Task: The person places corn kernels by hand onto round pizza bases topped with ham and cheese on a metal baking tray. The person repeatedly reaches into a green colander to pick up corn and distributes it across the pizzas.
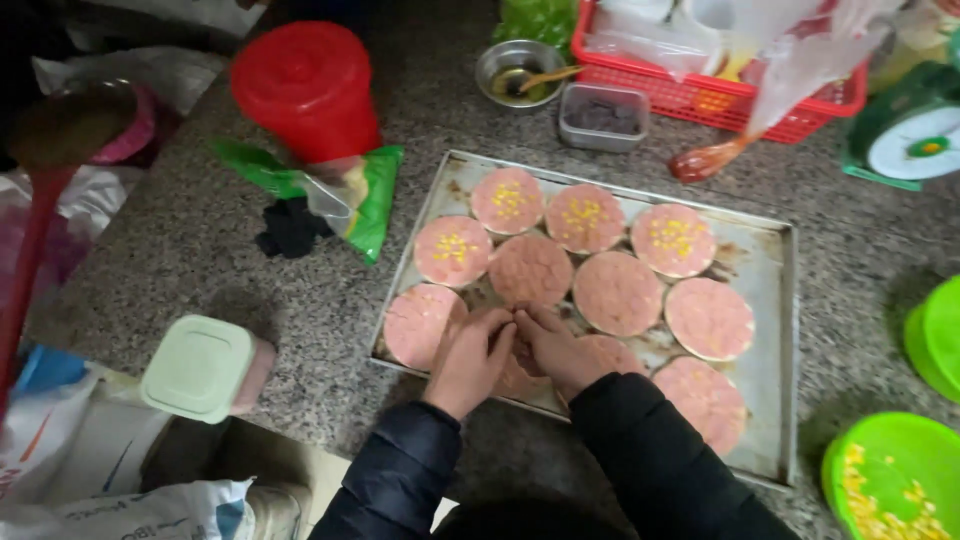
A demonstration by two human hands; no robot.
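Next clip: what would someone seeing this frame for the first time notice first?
A metal baking tray on the speckled counter, filled with round pink discs; the four at the far edge carry yellow corn kernels. At the tray's near edge the left hand and right hand meet fingertip to fingertip over one disc. A big red tub stands upside down at the upper left.

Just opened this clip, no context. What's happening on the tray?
A person in dark sleeves has both hands, left hand and right hand, pressed together on a pink round disc at the near edge of a rectangular metal baking tray on a speckled stone counter. About ten pink discs fill the tray; the four farthest discs carry yellow corn kernels. A green bowl of corn sits right.
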